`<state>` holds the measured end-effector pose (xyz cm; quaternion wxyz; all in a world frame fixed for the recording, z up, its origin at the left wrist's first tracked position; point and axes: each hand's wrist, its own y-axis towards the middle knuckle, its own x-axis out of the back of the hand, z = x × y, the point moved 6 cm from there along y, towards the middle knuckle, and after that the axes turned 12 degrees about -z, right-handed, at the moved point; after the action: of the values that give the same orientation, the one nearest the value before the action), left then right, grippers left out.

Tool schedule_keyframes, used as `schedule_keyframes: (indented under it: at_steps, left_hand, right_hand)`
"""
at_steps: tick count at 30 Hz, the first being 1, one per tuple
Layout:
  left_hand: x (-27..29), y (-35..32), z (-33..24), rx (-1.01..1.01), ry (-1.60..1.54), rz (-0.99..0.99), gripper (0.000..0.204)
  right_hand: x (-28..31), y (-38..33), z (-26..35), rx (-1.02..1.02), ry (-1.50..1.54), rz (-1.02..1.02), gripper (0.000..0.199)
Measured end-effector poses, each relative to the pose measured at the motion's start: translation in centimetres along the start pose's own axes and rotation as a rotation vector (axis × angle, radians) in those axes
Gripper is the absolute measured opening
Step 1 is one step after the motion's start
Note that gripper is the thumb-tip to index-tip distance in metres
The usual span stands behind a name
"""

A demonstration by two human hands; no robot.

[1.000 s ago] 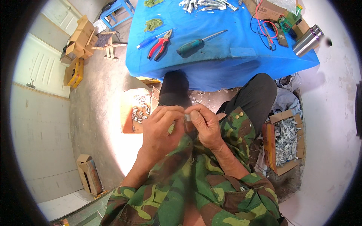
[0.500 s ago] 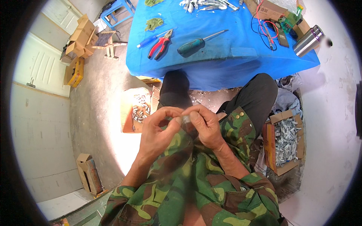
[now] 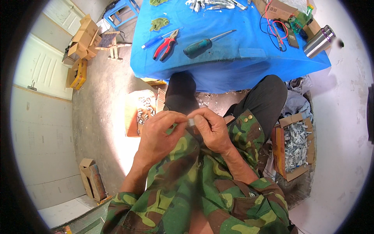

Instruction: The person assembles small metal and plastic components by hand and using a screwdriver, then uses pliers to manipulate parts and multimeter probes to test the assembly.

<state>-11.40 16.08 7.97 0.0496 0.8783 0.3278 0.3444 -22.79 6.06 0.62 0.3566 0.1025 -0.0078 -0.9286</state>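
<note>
While the far left is pale door panels and bare concrete floor (image 3: 97, 117), open room there is broken only by cardboard boxes (image 3: 82, 39) stacked up top, a small wooden stool (image 3: 111, 43) just beside them, and one open box (image 3: 92, 179) lower down by the wall. Next right, an open cardboard box of small metal parts (image 3: 141, 112) sits on the floor just left of the person's left knee.

Left hand (image 3: 159, 134) and right hand (image 3: 212, 130) meet over the lap, fingertips pinched narrow on a small pale part (image 3: 191, 122) held between them; what it is, too small to tell. Both forearms come up from the bottom edge in camouflage sleeves.

Above the knees, the blue-covered surface (image 3: 233, 62) ends in a front edge that hangs close over the legs, so little gap there. On it, left to right: green rag (image 3: 159, 23), blue-handled tool (image 3: 154, 41), red-handled pliers (image 3: 166, 43), dark green screwdriver (image 3: 202, 43), red and black leads with a meter (image 3: 290, 37), steel flask (image 3: 318, 41) at the right corner. Heap of metal pieces (image 3: 214, 4) along the far edge.

Right of the right knee, crumpled cloth (image 3: 296, 103), then another box full of metal parts (image 3: 294, 146) close to the leg. Beyond it, pale bare floor.
</note>
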Motion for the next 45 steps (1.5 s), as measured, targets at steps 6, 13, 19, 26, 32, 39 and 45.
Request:
schedule_keyframes:
  at_steps: [6,13,19,26,32,39,45]
  left_hand:
    - [-0.2,-0.1,-0.2,-0.023,0.045,-0.013,0.01]
    - [-0.9,-0.7,2.6,0.231,-0.134,0.04,0.01]
    - [-1.4,-1.4,3.7,0.341,-0.158,0.092,0.013]
    - [-0.1,-0.8,3.5,0.36,-0.215,0.002,0.011]
    - [0.1,-0.6,3.1,0.288,-0.128,-0.044,0.011]
    - [-2.9,-0.2,3.3,0.104,-0.005,-0.04,0.006]
    - [-4.6,1.0,2.4,0.008,-0.068,-0.136,0.016]
  right_hand:
    - [0.0,0.0,0.1,-0.015,-0.054,0.018,0.017]
    - [-0.1,0.2,0.5,0.098,-0.199,0.066,0.013]
    - [0.0,0.5,0.7,0.146,-0.274,0.115,0.013]
    - [0.9,0.3,-0.5,0.043,-0.201,0.102,0.018]
    - [1.6,0.6,-2.6,-0.307,0.311,0.052,0.025]
    - [2.0,0.9,-3.2,-0.424,0.798,0.012,0.027]
    - [2.1,0.9,-3.4,-0.491,0.952,0.005,0.027]
